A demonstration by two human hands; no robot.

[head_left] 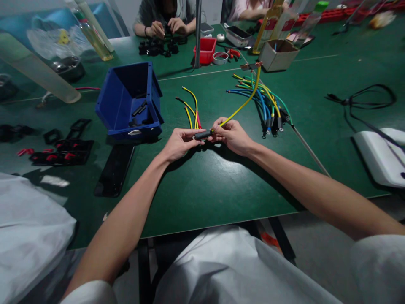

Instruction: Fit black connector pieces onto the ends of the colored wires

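My left hand (182,144) pinches a short black sleeve (203,134) over the green table. Close beside it, my right hand (232,136) grips a yellow wire (242,107) where it meets the sleeve. The wire's far end rises up and to the right, with bare copper strands (259,64) at its tip. Several short yellow wires (193,105) lie just behind my left hand, a red piece (198,121) among them. To the right rests a bundle of blue, green and yellow wires (264,99), with ring terminals at their near ends.
A blue bin (103,101) holding small black pieces stands left, a black phone (115,171) before it. Black and red parts (61,152) lie farther left. Across the table are a red tray (207,50), a cardboard box (278,57) and a co-worker's hands (167,28). A white device (379,156) sits right.
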